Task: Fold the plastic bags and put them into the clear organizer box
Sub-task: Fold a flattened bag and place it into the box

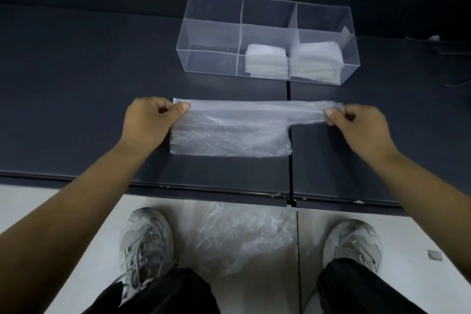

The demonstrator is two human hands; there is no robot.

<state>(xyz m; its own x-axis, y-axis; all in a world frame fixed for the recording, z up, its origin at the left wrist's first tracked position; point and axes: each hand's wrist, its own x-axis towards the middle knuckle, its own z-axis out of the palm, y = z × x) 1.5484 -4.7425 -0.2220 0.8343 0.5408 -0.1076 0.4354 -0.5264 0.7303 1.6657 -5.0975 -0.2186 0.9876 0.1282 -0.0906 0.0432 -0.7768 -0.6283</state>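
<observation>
In the head view, a clear, rectangular plastic organizer box (211,64) stood at the far side of the dark grey surface (76,84). Its middle compartment held one stack of folded white bags (266,60) and its right compartment another (318,61), while the left compartment looked empty.

Nearer the person, a translucent, crinkled plastic bag (229,135) lay flat on the surface, already narrowed to a long strip. The left hand (150,120) pinched its far left corner between thumb and curled fingers, and the right hand (356,125) pinched the far right end.

A loose heap of clear, unfolded plastic bags (242,237) lay on the pale floor (407,250) below. By my judgement the task was partly done: this bag was mid-fold and the heap was still to be folded.
</observation>
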